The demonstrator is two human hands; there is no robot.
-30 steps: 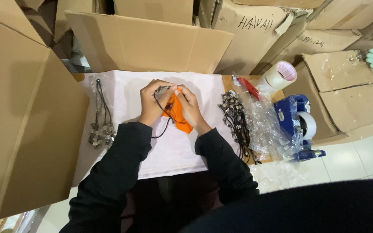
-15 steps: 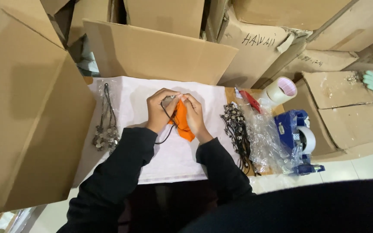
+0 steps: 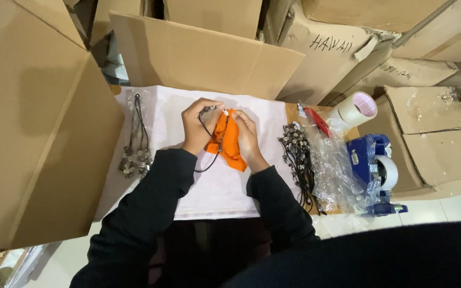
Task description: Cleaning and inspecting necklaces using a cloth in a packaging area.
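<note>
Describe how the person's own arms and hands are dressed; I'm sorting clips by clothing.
Both arms wear long black sleeves: the left sleeve and right sleeve reach to the wrists and look plain, with no visible markings. The left hand and right hand are bare, with no gloves; no ring or watch is visible at this picture size.

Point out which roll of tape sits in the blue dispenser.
The white roll at the far right, mounted in the blue dispenser; the beige roll lies loose behind it.

Brown cardboard boxes ring the white work surface, some marked in black; a clear plastic bag lies left, crumpled clear bags at right.
</note>
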